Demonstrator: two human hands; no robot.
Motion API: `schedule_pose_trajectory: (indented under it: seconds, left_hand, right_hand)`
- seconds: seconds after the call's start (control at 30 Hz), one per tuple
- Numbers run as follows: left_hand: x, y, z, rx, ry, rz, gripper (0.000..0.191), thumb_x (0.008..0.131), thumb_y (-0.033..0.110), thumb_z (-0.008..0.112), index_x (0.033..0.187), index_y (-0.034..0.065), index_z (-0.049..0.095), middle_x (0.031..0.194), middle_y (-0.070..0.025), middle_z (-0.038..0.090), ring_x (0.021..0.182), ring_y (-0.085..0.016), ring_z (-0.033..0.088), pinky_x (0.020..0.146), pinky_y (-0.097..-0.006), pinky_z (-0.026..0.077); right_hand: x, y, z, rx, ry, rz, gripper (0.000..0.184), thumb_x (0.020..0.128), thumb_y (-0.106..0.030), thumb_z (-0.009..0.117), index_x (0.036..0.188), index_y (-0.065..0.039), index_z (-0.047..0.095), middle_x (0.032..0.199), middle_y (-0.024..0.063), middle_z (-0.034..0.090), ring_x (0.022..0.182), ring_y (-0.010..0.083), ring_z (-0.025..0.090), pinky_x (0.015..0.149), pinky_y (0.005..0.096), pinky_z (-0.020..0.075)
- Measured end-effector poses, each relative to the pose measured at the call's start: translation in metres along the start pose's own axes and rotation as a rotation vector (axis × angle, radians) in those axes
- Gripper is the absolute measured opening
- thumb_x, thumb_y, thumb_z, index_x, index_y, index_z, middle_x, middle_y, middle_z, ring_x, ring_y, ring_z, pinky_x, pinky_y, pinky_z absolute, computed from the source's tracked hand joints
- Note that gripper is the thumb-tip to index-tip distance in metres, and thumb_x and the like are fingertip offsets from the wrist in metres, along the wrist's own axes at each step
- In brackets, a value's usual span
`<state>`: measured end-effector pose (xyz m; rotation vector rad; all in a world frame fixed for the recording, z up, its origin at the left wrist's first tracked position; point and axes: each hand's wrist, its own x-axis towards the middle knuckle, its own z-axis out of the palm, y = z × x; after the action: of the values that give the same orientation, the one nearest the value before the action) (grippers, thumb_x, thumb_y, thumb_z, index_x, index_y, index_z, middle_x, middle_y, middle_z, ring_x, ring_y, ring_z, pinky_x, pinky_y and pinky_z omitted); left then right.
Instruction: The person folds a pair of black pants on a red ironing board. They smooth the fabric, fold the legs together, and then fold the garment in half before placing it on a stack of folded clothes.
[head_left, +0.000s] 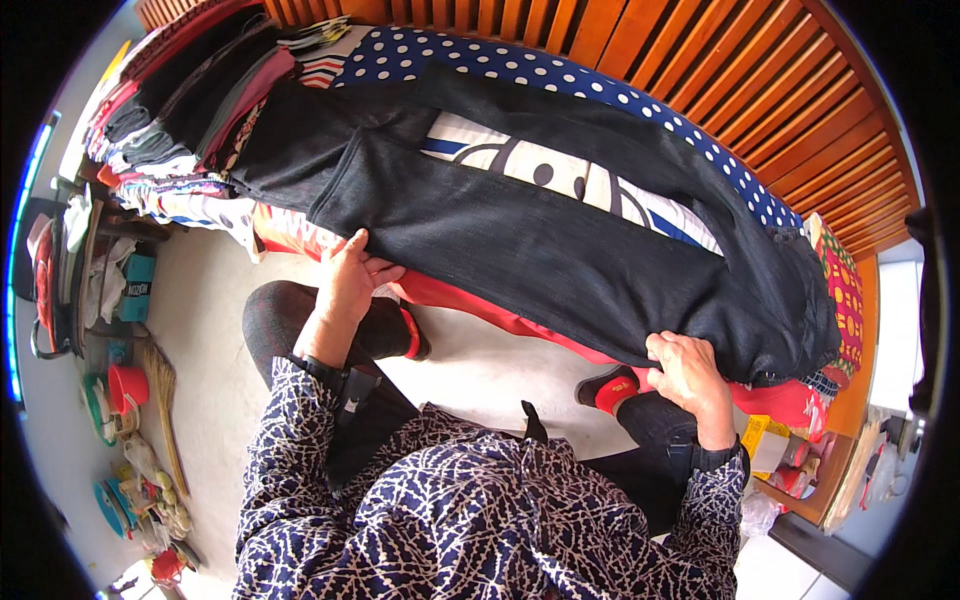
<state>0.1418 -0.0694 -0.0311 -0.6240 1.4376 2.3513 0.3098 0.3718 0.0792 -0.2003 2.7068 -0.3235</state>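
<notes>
Dark trousers (510, 225) lie spread over a cloth-covered wooden bench, their two legs reaching left from the bunched waist end at the right. Between the legs shows a white cover with a cartoon face (551, 166). My left hand (349, 277) is at the near edge of the front leg, close to its hem, with the thumb on the cloth and the fingers along the edge. Farther right, my right hand (686, 367) grips the same near edge between thumb and curled fingers. More dark cloth (289, 150) lies beyond the hem at the left.
Stacked folded clothes (172, 97) fill the bench's left end. A slatted wooden backrest (675, 60) rises behind the blue polka-dot cloth (465, 56). Red cloth (465, 304) hangs over the front edge. A broom (165, 412) and red bucket (129, 388) stand at left.
</notes>
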Motion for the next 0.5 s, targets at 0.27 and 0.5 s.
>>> schedule_pose_trajectory:
  seconds: [0.27, 0.5]
  left_hand:
    - [0.0, -0.002, 0.0, -0.051, 0.06, 0.026, 0.034, 0.104, 0.021, 0.053, 0.122, -0.0078, 0.047, 0.116, -0.032, 0.062, 0.098, -0.049, 0.069, 0.078, -0.0586, 0.062]
    - [0.002, -0.003, -0.001, -0.039, 0.069, 0.031, 0.037, 0.105, 0.023, 0.05, 0.125, -0.0087, 0.045, 0.116, -0.0331, 0.062, 0.099, -0.05, 0.068, 0.078, -0.0591, 0.062]
  right_hand:
    - [-0.006, 0.005, 0.009, -0.096, -0.061, -0.017, 0.024, 0.074, -0.013, 0.07, 0.095, -0.007, 0.06, 0.088, 0.0123, 0.065, 0.089, 0.0358, 0.066, 0.079, 0.0476, 0.0482]
    - [-0.015, 0.005, 0.035, -0.238, 0.045, -0.006, 0.023, 0.074, -0.013, 0.074, 0.092, -0.006, 0.061, 0.083, 0.0123, 0.066, 0.084, 0.0333, 0.067, 0.077, 0.046, 0.0502]
